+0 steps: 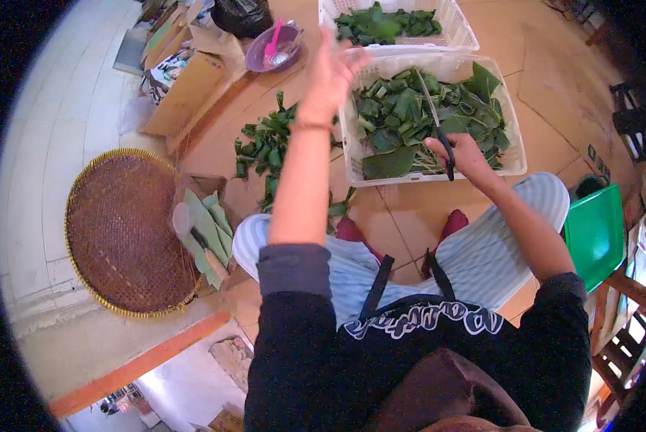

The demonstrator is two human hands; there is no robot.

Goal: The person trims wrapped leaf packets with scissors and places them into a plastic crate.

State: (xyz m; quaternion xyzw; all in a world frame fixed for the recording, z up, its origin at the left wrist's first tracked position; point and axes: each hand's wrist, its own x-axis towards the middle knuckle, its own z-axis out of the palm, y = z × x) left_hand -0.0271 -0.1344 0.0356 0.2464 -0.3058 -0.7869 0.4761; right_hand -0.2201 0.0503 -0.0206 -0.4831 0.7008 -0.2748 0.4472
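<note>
The right fingers (459, 147) clamp black-handled metal scissors (434, 115), the left fingers (327, 56) are apart, and the left forearm (305, 180) partly hides green leaf pieces (269, 147) beside a white plastic crate (409, 178).

the scissors (436, 122) have long, greyish metal blades and dark handles, held over the leaves (395, 129) with the tips toward the far side of the crate (395, 180). the leaves are green, some broad and flat, others in smaller pieces, heaped loosely inside. the crate is whitish plastic, upright on the tiled floor (395, 216).
</note>
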